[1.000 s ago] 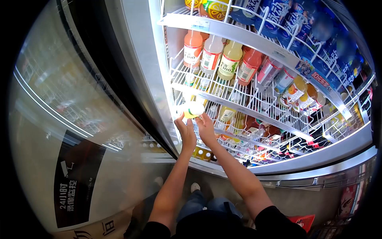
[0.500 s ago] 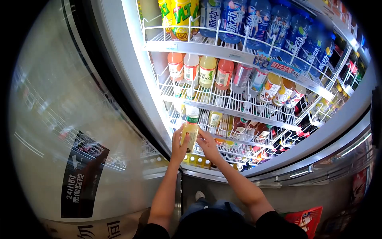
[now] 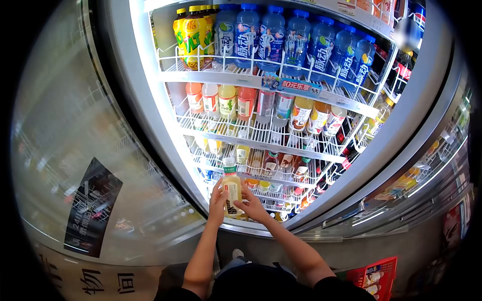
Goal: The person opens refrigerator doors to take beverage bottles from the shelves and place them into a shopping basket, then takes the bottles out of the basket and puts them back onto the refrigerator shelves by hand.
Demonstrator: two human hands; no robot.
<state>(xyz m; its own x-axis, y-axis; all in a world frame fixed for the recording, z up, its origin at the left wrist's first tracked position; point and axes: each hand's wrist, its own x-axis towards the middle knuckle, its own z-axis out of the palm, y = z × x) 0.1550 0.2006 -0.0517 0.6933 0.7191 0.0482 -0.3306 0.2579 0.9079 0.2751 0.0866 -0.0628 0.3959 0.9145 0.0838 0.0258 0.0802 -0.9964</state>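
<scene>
In front of the lit shelves I hold up a drink bottle [image 3: 232, 188] with a white cap, a green neck band and pale yellow contents. It stands nearly upright between my two hands. My left hand [image 3: 218, 201] is closed around its left side, with the thumb across the label. My right hand [image 3: 252, 204] grips the lower right side, its fingertips on the label. Part of the dark lettering low on the bottle is covered by my fingers.
An upright drinks fridge [image 3: 241, 80] holds rows of blue, yellow, red and clear bottles behind wire rails. To the left is a glass door [image 3: 135, 210] with a black sticker [image 3: 94, 208]. A red basket [image 3: 386, 276] containing bottles sits on the floor at lower right.
My view has tilted up and shifted right, showing more of the top shelf. The bottle has turned in my hands so more of its label faces me, and my right hand now holds its lower side.
</scene>
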